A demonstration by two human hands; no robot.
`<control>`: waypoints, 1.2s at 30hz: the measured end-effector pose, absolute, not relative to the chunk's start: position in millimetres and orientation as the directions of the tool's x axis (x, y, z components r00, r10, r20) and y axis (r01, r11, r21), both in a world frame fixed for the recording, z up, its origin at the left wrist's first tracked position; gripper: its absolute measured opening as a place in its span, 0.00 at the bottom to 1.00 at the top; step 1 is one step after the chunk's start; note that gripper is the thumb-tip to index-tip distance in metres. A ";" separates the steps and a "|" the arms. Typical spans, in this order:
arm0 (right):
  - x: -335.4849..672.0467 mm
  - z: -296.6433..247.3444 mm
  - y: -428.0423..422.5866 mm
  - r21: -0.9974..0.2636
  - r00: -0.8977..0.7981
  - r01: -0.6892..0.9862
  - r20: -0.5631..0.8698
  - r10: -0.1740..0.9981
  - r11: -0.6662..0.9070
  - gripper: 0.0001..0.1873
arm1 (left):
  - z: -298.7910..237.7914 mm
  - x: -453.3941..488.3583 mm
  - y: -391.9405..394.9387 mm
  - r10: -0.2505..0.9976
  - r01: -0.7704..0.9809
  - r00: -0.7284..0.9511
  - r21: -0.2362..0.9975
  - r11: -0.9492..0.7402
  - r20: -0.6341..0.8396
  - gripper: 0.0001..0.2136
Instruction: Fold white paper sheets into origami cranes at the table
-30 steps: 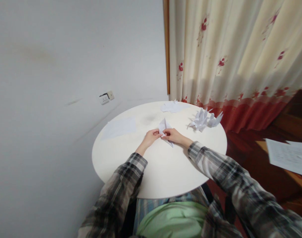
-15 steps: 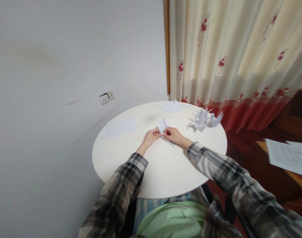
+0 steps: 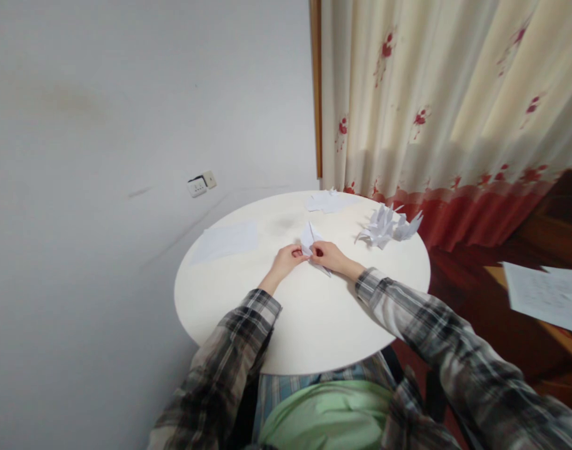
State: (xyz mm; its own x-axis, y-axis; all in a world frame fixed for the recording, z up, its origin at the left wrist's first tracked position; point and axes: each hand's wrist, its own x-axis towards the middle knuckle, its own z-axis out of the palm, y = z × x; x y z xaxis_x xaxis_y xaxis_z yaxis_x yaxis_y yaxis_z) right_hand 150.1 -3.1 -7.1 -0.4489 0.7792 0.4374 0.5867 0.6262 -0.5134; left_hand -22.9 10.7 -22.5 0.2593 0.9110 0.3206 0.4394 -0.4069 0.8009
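Note:
Both of my hands meet at a folded piece of white paper (image 3: 309, 234) near the middle of the round white table (image 3: 304, 331). My left hand (image 3: 287, 259) pinches its near left edge between thumb and fingers. From the other side, my right hand (image 3: 329, 255) grips the paper with curled fingers, close to the left fingertips. One pointed end sticks out beyond the hands, and another narrow point shows below the right hand. My fingers hide the paper's middle folds.
Several folded white paper pieces (image 3: 382, 226) stand clustered at the table's right. Flat white sheets (image 3: 225, 240) lie on the left, and more paper (image 3: 326, 201) at the far edge. A wall socket (image 3: 197, 187) is beyond the table, a curtain (image 3: 407, 125) behind; printed sheets (image 3: 543, 294) lie lower right.
The folded paper has shifted very slightly under my fingers. Both hands keep nearly the same place and hold.

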 end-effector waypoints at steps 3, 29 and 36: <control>150.4 -7.0 -3.5 -0.515 -0.439 0.585 0.449 0.778 0.627 0.03 | -23.7 -22.9 11.6 0.899 0.456 0.264 0.776 -0.435 0.350 0.09; 147.2 -14.1 0.1 -0.610 -0.312 0.589 0.434 0.845 0.530 0.08 | -27.4 -21.1 12.3 0.930 0.365 0.194 0.857 -0.363 0.311 0.14; 147.0 -14.4 -1.1 -0.782 -0.246 0.428 0.381 0.891 0.453 0.07 | -26.6 -17.9 9.3 0.941 0.237 0.248 0.928 -0.289 0.230 0.18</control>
